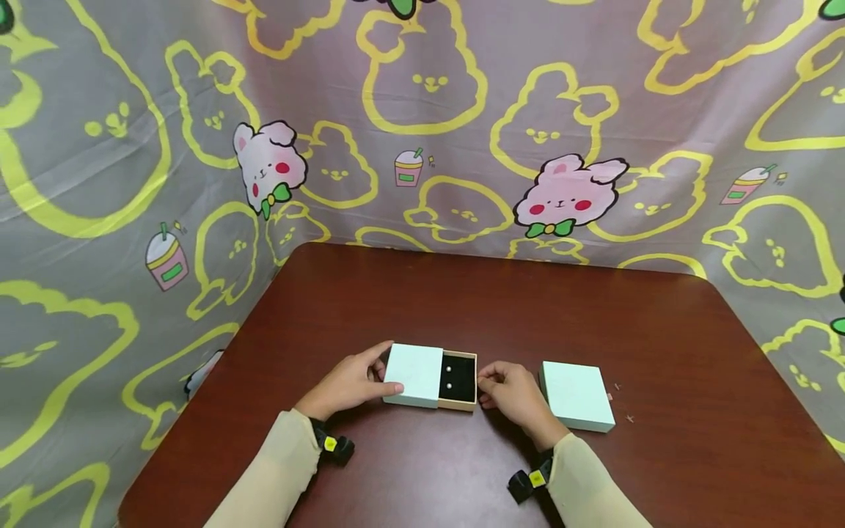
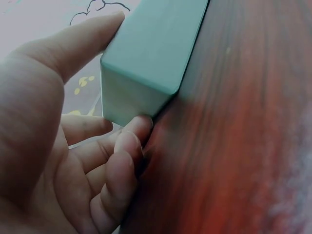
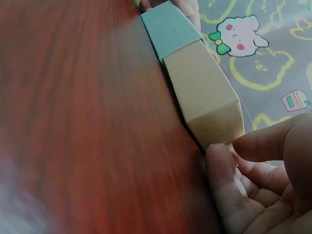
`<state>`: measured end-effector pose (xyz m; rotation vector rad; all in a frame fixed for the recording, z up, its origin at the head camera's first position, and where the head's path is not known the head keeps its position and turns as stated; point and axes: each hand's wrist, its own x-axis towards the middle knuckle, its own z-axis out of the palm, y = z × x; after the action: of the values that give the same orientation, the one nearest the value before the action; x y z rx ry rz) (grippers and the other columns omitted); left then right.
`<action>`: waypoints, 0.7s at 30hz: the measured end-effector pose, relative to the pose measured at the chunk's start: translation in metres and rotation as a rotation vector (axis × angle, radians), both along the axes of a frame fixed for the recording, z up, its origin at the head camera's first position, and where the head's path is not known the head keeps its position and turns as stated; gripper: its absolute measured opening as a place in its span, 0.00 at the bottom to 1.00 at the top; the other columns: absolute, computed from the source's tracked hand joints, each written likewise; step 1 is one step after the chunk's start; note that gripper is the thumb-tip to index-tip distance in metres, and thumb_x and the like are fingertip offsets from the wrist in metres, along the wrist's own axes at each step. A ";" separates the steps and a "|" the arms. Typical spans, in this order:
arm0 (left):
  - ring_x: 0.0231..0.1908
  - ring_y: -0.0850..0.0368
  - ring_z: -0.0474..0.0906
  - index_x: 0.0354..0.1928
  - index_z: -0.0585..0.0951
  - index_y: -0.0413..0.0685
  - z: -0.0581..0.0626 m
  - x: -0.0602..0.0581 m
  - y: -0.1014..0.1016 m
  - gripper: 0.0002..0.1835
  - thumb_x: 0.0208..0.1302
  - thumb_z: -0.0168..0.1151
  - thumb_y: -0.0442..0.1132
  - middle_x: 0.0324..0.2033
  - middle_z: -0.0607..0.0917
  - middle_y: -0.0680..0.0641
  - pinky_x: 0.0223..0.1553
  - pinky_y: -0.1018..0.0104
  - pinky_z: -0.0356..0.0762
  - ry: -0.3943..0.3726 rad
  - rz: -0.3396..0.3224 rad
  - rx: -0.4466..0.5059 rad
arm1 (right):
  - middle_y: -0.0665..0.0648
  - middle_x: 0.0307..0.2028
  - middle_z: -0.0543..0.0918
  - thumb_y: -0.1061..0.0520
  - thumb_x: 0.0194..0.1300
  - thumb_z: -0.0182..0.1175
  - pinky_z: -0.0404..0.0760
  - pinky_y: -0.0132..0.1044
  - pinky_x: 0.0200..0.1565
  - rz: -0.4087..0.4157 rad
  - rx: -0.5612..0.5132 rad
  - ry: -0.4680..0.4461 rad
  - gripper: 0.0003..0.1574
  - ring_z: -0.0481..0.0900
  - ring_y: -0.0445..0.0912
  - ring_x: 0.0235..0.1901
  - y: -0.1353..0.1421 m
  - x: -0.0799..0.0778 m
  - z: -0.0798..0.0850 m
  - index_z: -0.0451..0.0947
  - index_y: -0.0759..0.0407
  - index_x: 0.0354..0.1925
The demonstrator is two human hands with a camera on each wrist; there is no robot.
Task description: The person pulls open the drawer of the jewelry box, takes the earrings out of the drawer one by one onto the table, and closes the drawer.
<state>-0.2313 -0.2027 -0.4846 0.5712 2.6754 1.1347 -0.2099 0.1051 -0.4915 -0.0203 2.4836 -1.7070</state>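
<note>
A mint-green jewelry box (image 1: 414, 372) lies on the table, its beige inner drawer (image 3: 204, 83) slid partly out to the right. Inside the drawer, a black pad (image 1: 465, 375) carries a pair of pearl earrings (image 1: 449, 369). My left hand (image 1: 354, 379) grips the left end of the green outer sleeve (image 2: 151, 44), thumb on one side and index finger on the other. With thumb and index finger, my right hand (image 1: 511, 392) pinches at the middle of the drawer's outer end; the bit between the fingertips is mostly hidden.
A second mint-green box (image 1: 577, 396), closed, lies just right of my right hand, with a small pinkish tab at its right side. Tiny scraps (image 1: 629, 419) are beside it. The brown table (image 1: 462, 308) meets a patterned cloth (image 1: 455, 88) at the back and left.
</note>
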 end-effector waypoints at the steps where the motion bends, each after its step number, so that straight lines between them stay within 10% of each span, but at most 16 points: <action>1: 0.21 0.61 0.74 0.72 0.63 0.46 0.000 -0.001 0.000 0.50 0.52 0.71 0.63 0.31 0.78 0.55 0.26 0.64 0.75 0.002 -0.005 0.001 | 0.56 0.26 0.82 0.67 0.65 0.60 0.82 0.41 0.27 0.000 0.004 0.001 0.03 0.82 0.48 0.23 0.000 -0.001 0.001 0.80 0.65 0.33; 21: 0.22 0.61 0.74 0.72 0.63 0.46 0.001 0.001 0.000 0.49 0.53 0.70 0.63 0.31 0.78 0.54 0.25 0.65 0.74 -0.021 -0.008 0.005 | 0.54 0.24 0.82 0.59 0.66 0.60 0.81 0.40 0.27 0.023 0.169 0.077 0.06 0.81 0.46 0.21 0.010 -0.026 0.035 0.83 0.59 0.34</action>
<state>-0.2302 -0.2030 -0.4841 0.5670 2.6507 1.1390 -0.2363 0.1147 -0.4568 -0.0994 2.6648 -1.5093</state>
